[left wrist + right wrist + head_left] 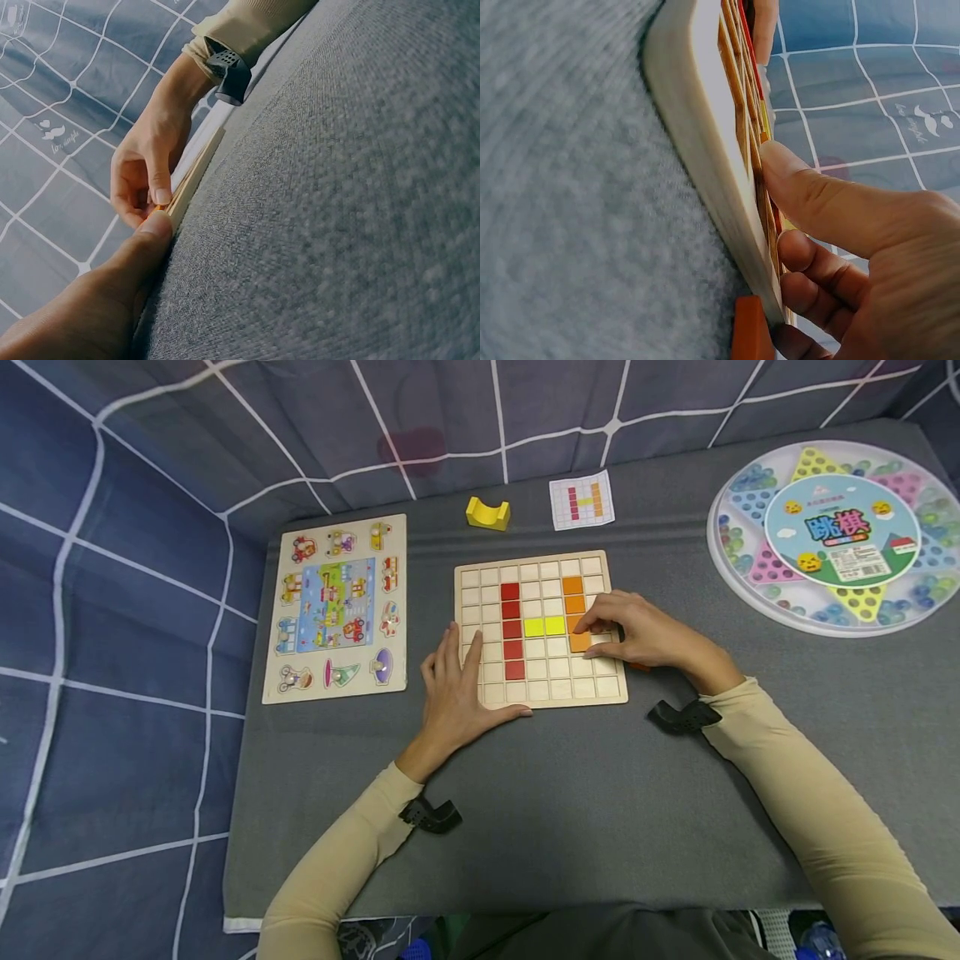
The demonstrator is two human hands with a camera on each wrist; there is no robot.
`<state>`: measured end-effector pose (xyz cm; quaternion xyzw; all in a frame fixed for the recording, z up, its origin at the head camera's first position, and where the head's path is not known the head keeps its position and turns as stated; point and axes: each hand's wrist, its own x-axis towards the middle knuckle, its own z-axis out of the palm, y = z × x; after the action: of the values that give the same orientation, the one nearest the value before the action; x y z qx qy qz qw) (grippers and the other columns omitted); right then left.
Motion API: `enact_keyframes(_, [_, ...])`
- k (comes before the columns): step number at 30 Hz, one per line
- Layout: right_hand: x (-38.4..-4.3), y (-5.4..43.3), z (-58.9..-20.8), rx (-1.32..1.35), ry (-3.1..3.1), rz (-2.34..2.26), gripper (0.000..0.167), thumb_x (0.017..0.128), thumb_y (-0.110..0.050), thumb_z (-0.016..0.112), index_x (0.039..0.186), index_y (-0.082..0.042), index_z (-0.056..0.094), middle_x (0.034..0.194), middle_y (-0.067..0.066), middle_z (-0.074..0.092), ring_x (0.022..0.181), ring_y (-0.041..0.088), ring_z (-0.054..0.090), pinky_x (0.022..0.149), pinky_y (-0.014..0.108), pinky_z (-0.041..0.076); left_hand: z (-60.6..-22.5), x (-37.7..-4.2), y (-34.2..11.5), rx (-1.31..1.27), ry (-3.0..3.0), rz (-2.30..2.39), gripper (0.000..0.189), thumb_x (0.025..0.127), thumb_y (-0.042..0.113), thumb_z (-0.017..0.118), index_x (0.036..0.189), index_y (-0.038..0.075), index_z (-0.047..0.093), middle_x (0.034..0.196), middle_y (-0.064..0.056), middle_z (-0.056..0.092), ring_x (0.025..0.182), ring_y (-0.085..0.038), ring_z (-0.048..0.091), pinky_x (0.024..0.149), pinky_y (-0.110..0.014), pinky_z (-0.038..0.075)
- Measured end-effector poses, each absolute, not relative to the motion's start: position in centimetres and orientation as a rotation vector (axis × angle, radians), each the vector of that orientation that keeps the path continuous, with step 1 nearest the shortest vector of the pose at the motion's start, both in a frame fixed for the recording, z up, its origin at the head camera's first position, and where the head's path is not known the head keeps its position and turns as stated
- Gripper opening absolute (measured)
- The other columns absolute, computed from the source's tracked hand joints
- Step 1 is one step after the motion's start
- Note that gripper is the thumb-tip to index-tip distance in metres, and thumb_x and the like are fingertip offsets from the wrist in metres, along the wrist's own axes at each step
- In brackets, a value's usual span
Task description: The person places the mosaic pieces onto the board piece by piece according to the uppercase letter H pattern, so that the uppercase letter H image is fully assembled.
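A wooden grid board (558, 693) lies flat on the grey table. It carries a column of red tiles (512, 630), two yellow tiles (543, 627) and a column of orange tiles (573, 586). My left hand (456, 706) rests spread over the board's left side, its thumb along the front edge. At the lower end of the orange column, my right hand (637, 631) pinches an orange tile (580, 643) between thumb and fingers, right at the grid. In the right wrist view another orange piece (750, 330) lies beside the board's edge, below the fingers.
A picture card (582, 502) with a similar coloured pattern and a yellow curved block (488, 514) lie behind the board. To the left is a wooden vehicle puzzle (397, 610); at the far right sits a round marble game box (840, 531). A checked curtain (450, 410) hangs behind.
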<state>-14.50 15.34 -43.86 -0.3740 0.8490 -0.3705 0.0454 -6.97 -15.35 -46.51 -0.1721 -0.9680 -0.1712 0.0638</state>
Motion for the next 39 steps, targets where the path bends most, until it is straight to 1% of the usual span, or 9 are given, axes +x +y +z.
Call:
enact_keyframes(9, [-14.4,15.3,-43.7,-1.11,2.575,-1.108,0.029,0.078,-0.012,0.083,0.104,-0.011,0.072,0.095,0.002,0.064,0.088,0.014,0.049,0.083,0.038,0.031,-46.5,-6.9,-15.4,-0.513,-2.94,-0.526,0.13,0.056,0.078,0.076,0.154,0.008,0.029,0.161,-0.022,0.016,0.149,-0.034,0.016,0.105,-0.055,0.021])
enact_keyframes(18, [-14.2,15.2,-43.8,-1.079,2.572,-1.091,0.028,0.078,-0.014,0.083,0.104,-0.013,0.071,0.096,0.002,0.063,0.091,0.015,0.048,0.084,0.04,0.03,-46.6,-6.8,-15.5,-0.511,-2.944,-0.525,0.129,0.056,0.077,0.076,0.154,0.008,0.029,0.161,-0.022,0.016,0.149,-0.034,0.015,0.106,-0.055,0.021])
enact_keyframes(22, [-14.3,15.7,-43.7,-1.118,2.565,-1.091,0.034,0.077,-0.015,0.084,0.109,-0.012,0.071,0.097,0.001,0.064,0.09,0.014,0.048,0.083,0.036,0.031,-46.7,-6.8,-15.5,-0.512,-2.934,-0.532,0.129,0.056,0.078,0.076,0.153,0.007,0.03,0.16,-0.023,0.016,0.149,-0.034,0.016,0.105,-0.055,0.021])
enact_keyframes(25, [-14.3,16.8,-43.4,-1.118,2.591,-1.117,0.039,0.075,-0.013,0.086,0.11,-0.011,0.07,0.096,0.001,0.063,0.088,0.013,0.047,0.081,0.031,0.032,-46.7,-6.8,-15.4,-0.522,-2.913,-0.543,0.129,0.055,0.078,0.076,0.153,0.007,0.031,0.16,-0.024,0.017,0.148,-0.035,0.017,0.105,-0.056,0.021])
enact_keyframes(29, [-13.8,18.9,-43.2,-1.012,2.68,-1.118,0.038,0.07,-0.008,0.087,0.104,-0.009,0.07,0.089,0.001,0.06,0.085,0.011,0.044,0.078,0.028,0.031,-46.7,-7.0,-15.3,-0.535,-2.895,-0.551,0.129,0.055,0.077,0.076,0.153,0.006,0.032,0.16,-0.024,0.019,0.148,-0.035,0.018,0.104,-0.056,0.021])
enact_keyframes(31, [-13.3,19.8,-43.3,-0.951,2.71,-1.072,0.038,0.069,-0.01,0.088,0.102,-0.01,0.069,0.088,-0.001,0.058,0.084,0.01,0.043,0.077,0.028,0.031,-46.7,-7.0,-15.3,-0.538,-2.893,-0.553,0.129,0.055,0.077,0.076,0.152,0.006,0.032,0.159,-0.024,0.019,0.148,-0.035,0.018,0.104,-0.056,0.021])
enact_keyframes(36, [-12.3,21.1,-43.9,-0.904,2.719,-0.954,0.046,0.064,-0.023,0.093,0.099,-0.011,0.066,0.092,0.0,0.059,0.087,0.014,0.044,0.079,0.034,0.028,-46.6,-7.0,-15.4,-0.541,-2.896,-0.555,0.128,0.056,0.075,0.077,0.153,0.006,0.031,0.159,-0.025,0.018,0.148,-0.036,0.017,0.104,-0.056,0.021])
enact_keyframes(39, [-12.0,21.7,-44.1,-0.893,2.723,-0.947,0.046,0.064,-0.021,0.092,0.1,-0.011,0.066,0.097,0.001,0.058,0.093,0.017,0.044,0.08,0.038,0.026,-46.6,-7.0,-15.5,-0.538,-2.898,-0.545,0.128,0.056,0.075,0.077,0.153,0.006,0.031,0.159,-0.025,0.018,0.148,-0.036,0.018,0.104,-0.056,0.021])
